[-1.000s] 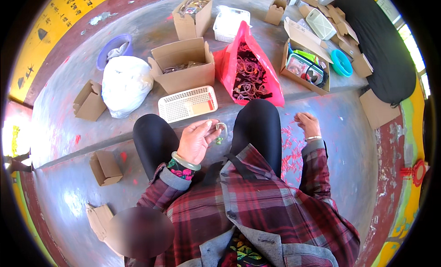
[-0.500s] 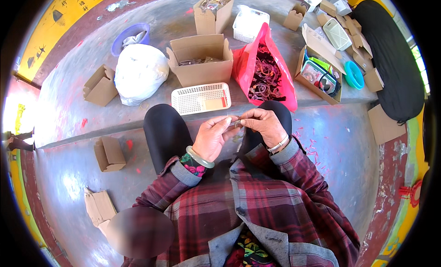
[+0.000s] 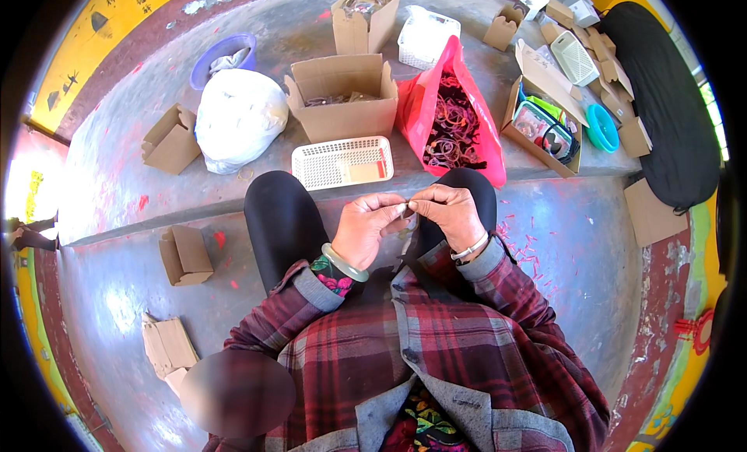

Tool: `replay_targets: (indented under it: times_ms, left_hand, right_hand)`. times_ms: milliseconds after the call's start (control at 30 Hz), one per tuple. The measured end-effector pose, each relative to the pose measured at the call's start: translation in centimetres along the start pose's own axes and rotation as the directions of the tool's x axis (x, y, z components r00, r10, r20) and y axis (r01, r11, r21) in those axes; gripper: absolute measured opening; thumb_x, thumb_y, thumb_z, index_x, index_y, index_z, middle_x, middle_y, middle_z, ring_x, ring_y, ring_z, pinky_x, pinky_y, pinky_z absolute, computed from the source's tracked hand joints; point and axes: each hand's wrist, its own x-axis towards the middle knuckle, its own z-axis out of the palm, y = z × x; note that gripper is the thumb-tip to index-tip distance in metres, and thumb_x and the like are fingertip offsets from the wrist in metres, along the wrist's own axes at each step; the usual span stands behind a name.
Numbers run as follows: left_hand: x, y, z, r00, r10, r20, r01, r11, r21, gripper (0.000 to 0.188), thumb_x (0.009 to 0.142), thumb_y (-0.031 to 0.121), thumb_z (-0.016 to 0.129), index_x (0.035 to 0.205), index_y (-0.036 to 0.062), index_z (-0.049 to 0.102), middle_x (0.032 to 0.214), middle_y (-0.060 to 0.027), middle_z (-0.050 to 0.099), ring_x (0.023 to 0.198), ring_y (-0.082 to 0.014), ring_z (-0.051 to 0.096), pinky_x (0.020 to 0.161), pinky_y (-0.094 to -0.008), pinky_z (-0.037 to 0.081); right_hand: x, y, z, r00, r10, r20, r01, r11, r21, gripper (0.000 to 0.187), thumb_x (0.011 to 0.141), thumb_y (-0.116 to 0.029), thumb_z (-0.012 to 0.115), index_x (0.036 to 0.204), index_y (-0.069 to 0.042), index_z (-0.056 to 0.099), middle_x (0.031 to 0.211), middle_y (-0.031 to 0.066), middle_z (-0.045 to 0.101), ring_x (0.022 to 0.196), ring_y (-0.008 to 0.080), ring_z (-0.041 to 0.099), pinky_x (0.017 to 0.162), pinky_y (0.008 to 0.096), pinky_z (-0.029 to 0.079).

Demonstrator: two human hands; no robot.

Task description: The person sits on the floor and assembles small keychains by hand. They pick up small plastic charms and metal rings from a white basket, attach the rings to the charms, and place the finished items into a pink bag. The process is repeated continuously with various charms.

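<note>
Over my lap, my left hand [image 3: 362,233] and my right hand [image 3: 452,217] meet with thumbs and fingertips pinched together. A small thing is between them, mostly covered by the fingers, and too little of it shows to name. Just beyond my hands stands a shallow white perforated plastic basket [image 3: 317,175] with a small tan piece inside. To its right, an open red plastic bag [image 3: 414,113] holds a tangle of pinkish and purple loops. Behind the basket is an open cardboard box [image 3: 342,122] with thin, clear-looking pieces in it.
A stuffed white bag [image 3: 240,121], a purple basin [image 3: 204,66] and a small open carton [image 3: 171,145] stand on the raised ledge at left. At right are a box of mixed items [image 3: 537,145] and a teal basket [image 3: 601,128]. Red scraps [image 3: 525,250] litter the lower floor.
My hands have drawn closer together at the fingertips. The pale small piece that showed between them is now mostly covered. The view has shifted slightly.
</note>
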Motion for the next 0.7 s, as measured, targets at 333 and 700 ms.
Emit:
replay_targets:
  times_ms: [333,700]
  left_hand:
    - [-0.1,0.6,-0.2,0.998,-0.066,0.016,0.066,0.998,0.003,0.016,0.085,0.004,0.056,0.097,-0.0065,0.059,0.092,-0.0117,0.063,0.081,-0.0168,0.063,0.074,-0.0245,0.052]
    - [0.3,1.1,-0.9,0.972,-0.188,0.143,0.2,0.977,-0.076,0.024,0.088,0.005,0.051,0.107,-0.0096,0.054,0.106,-0.0164,0.059,0.098,-0.0256,0.059,0.086,-0.0284,0.05]
  right_hand:
    - [-0.2,0.0,0.2,1.0,-0.013,0.025,0.011,0.999,0.052,0.016,0.076,-0.004,0.067,0.091,0.003,0.067,0.08,0.0061,0.061,0.074,0.0098,0.055,0.068,0.0219,0.044]
    - [-0.2,-0.3,-0.3,0.985,-0.02,0.169,-0.013,0.982,0.19,0.019,0.08,0.0,0.061,0.099,0.001,0.065,0.088,0.0063,0.061,0.082,0.0124,0.057,0.074,0.0234,0.045]
